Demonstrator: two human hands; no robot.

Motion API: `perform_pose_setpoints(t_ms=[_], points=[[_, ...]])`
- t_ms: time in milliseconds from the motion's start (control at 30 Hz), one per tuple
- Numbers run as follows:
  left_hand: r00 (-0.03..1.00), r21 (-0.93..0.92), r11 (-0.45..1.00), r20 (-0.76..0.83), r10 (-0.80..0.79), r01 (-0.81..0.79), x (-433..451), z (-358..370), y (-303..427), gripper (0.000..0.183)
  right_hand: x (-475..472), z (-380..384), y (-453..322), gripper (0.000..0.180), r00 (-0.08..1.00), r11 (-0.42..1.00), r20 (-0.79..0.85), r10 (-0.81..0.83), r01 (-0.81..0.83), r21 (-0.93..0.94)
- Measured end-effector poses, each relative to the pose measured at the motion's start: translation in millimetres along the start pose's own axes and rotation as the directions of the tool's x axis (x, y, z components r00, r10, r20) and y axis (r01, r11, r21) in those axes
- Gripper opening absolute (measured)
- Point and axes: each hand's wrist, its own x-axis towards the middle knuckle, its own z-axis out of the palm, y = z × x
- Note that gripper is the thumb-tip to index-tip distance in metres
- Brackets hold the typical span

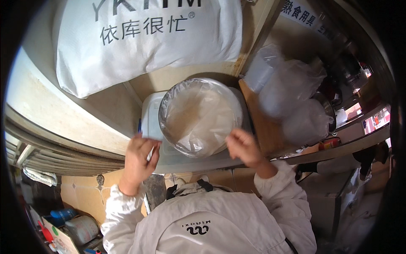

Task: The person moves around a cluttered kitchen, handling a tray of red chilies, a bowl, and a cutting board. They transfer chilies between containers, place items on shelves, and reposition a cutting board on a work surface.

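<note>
A round metal bowl [160, 109] is covered by clear plastic film [219, 111], with pale, brownish contents blurred beneath. It rests on the lid of a translucent plastic storage box [151, 111]. My left hand [139, 160] hovers just left of the bowl, thumb and index finger bent towards each other; whether a bit of film is between them is unclear. At the bowl's lower right rim is my right hand [243, 146], fingers curled against the film's edge. Motion blur hides whether it grips the film.
A large white bag [149, 47] with printed writing stands behind the bowl. To the right, plastic-wrapped containers [285, 85] sit on a wooden board [269, 133]. A white curved counter [73, 108] lies left. Lower left are a blue bottle [63, 215] and a jar [81, 229].
</note>
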Motion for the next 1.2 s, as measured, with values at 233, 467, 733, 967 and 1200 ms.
perform_pose_setpoints(t_ms=[233, 467, 733, 967, 1200], points=[[0.916, -0.128, 0.913, 0.166, -0.365, 0.387, -120.1, 31.0, -10.9, 0.012, -32.7, 74.4, 90.9, 0.017, 0.939, 0.900, 0.340, 0.056, 0.100, -0.424], [0.944, -0.234, 0.943, 0.285, -0.166, 0.236, -110.6, 43.8, 5.9, 0.012, -52.8, 100.0, 86.0, 0.018, 0.879, 0.855, 0.447, 0.165, 0.099, -0.509], [0.980, -0.238, 0.968, 0.159, 0.122, -0.082, -66.5, 79.9, 10.5, 0.026, -81.8, 111.1, 93.7, 0.021, 0.933, 0.804, 0.288, 0.214, -0.001, -0.595], [0.942, -0.158, 0.959, 0.205, 0.266, -0.236, -47.1, 117.8, 16.1, 0.039, -101.8, 94.9, 87.0, 0.022, 0.981, 0.782, 0.146, 0.132, -0.013, -0.623], [0.951, -0.127, 0.991, 0.299, 0.083, -0.046, -62.4, 140.5, 9.6, 0.028, -129.5, 62.2, 90.4, 0.021, 1.000, 0.805, 0.025, -0.006, 0.020, -0.592]])
